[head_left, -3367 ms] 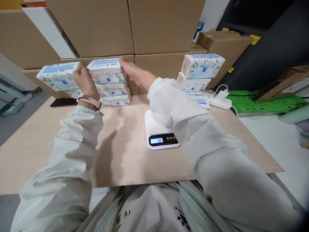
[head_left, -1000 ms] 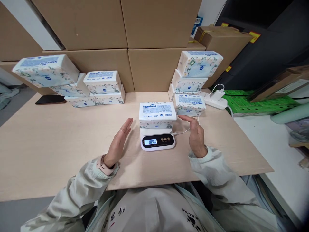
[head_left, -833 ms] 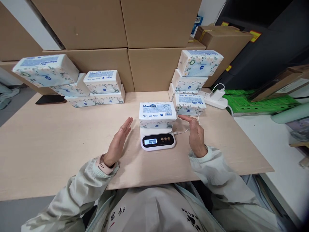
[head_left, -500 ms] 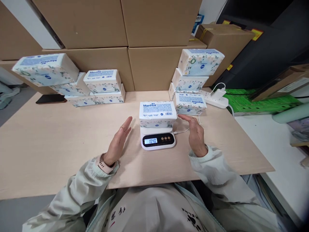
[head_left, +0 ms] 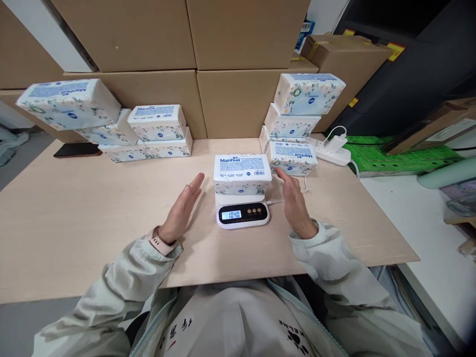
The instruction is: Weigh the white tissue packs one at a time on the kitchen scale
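Observation:
A pack of tissues [head_left: 242, 171] labelled "Manhua" lies flat on a white digital kitchen scale [head_left: 243, 224]. The scale's lit display [head_left: 231, 214] reads what looks like 104.0. To the left of the pack, apart from it, is my left hand [head_left: 182, 208], fingers stretched out and holding nothing. My right hand [head_left: 296, 204] is on the other side, also empty with extended fingers, its fingertips close to the pack's right side. Just behind the right fingertips sits another tissue pack [head_left: 292, 157].
Tissue packs are stacked at the back left [head_left: 70, 104] and back right [head_left: 310, 94] against cardboard boxes [head_left: 238, 104]. A dark phone [head_left: 77, 149] lies at the left. A white power strip [head_left: 336, 156] and a green package [head_left: 401, 153] stand at the right.
My right hand has moved slightly left and up, with its fingers turned more forward. My left hand has shifted up a little. The pack and the reading stay the same.

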Demonstrator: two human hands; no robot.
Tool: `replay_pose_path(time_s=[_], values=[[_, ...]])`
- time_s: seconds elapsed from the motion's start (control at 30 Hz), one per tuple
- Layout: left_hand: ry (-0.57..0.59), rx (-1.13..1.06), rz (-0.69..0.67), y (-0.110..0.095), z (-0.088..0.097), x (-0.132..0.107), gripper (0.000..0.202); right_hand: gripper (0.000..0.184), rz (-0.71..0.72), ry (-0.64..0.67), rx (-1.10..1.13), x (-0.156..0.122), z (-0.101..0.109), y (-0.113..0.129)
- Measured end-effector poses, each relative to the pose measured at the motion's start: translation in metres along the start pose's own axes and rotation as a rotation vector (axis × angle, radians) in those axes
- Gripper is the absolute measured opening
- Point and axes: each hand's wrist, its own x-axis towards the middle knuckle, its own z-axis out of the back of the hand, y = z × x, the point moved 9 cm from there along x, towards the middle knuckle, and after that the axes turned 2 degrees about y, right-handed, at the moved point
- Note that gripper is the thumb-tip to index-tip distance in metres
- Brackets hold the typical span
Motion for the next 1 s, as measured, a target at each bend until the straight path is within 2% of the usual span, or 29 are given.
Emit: replay_pose_path(time_s=[0.13,0.2,0.3,0.4,0.47,0.53,0.6,0.67,0.73,0.77,0.8,0.83,0.9,0.93,1.0], values=[[0.182,-0.011,-0.036,-0.018,-0.028,0.012,0.064,0.076,-0.026,0.230,0.046,0.000,-0.033,0.008],[0.279,0.007,-0.100,-0.038,-0.048,0.017,0.060,0.077,0.020,0.215,0.079,0.003,-0.030,0.018],[0.383,0.053,-0.177,-0.073,-0.079,0.033,0.058,0.078,0.094,0.009,0.121,0.020,0.007,0.024],[0.512,0.131,-0.202,-0.096,-0.120,0.067,0.061,0.073,0.130,-0.201,0.137,0.044,0.056,0.010],[0.562,0.178,-0.171,-0.095,-0.146,0.098,0.060,0.071,0.141,-0.273,0.143,0.062,0.081,-0.007],[0.572,0.193,-0.103,-0.083,-0.167,0.128,0.061,0.071,0.137,-0.316,0.154,0.078,0.096,-0.029],[0.553,0.178,-0.024,-0.064,-0.180,0.150,0.062,0.074,0.105,-0.333,0.154,0.090,0.103,-0.052],[0.533,0.153,0.031,-0.046,-0.184,0.159,0.061,0.076,0.054,-0.326,0.135,0.096,0.104,-0.071],[0.478,0.153,0.014,-0.042,-0.171,0.159,0.057,0.076,0.016,-0.363,0.102,0.094,0.110,-0.082],[0.418,0.175,-0.025,-0.045,-0.156,0.158,0.055,0.075,0.016,-0.416,0.088,0.090,0.116,-0.082],[0.316,0.206,-0.084,-0.054,-0.133,0.156,0.052,0.071,0.036,-0.492,0.077,0.083,0.125,-0.078],[0.179,0.239,-0.153,-0.066,-0.103,0.155,0.048,0.066,0.075,-0.582,0.069,0.073,0.135,-0.070],[-0.136,0.276,-0.275,-0.093,-0.031,0.148,0.043,0.052,0.197,-0.763,0.060,0.048,0.151,-0.042],[-0.245,0.265,-0.297,-0.103,0.004,0.144,0.041,0.047,0.268,-0.835,0.059,0.035,0.155,-0.023],[-0.338,0.217,-0.263,-0.111,0.062,0.143,0.038,0.038,0.389,-0.908,0.061,0.014,0.152,0.017]])
